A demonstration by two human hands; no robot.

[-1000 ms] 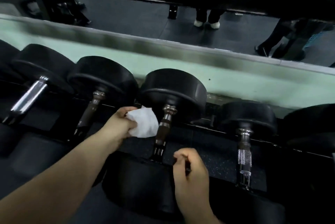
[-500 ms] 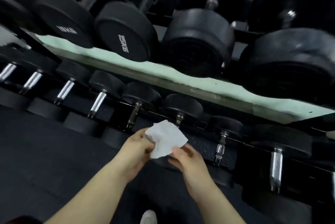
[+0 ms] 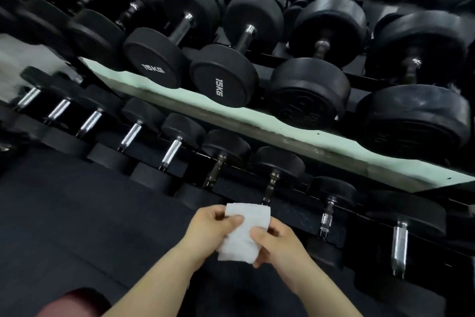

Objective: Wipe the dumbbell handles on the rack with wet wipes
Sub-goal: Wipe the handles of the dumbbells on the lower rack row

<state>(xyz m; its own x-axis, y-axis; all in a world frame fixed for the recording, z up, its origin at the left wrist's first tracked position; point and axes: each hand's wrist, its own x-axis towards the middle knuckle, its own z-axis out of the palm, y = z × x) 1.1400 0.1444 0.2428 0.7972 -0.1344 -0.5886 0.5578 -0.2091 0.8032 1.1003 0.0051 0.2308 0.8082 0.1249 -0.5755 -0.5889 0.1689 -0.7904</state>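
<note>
You hold the wipe (image 3: pixel 244 235) in both hands, above the floor (image 3: pixel 77 214) and just in front of the lower tier of the rack (image 3: pixel 267 58). It touches no handle. Your left hand (image 3: pixel 207 226) pinches the wipe's upper left edge, with the thumb on top and the fingers curled behind it. Your right hand (image 3: pixel 280 246) grips its right side, with the thumb pressed on the white sheet and the fingers closed round its back. The wipe is white and creased, and hangs spread between the two hands.

Just beyond the wipe's top edge a dark handle (image 3: pixel 270 185) slopes up to its black head on the lower tier. Another dark handle (image 3: pixel 214 170) lies to its left. Further left along that tier runs a row of chrome handles (image 3: pixel 171 153), and to the right are two more bright ones (image 3: pixel 399 247). On the upper tier rest bigger black dumbbells, two of them marked 15KG (image 3: pixel 223 77). A dark red cloth (image 3: pixel 72 301) shows at the bottom left.
</note>
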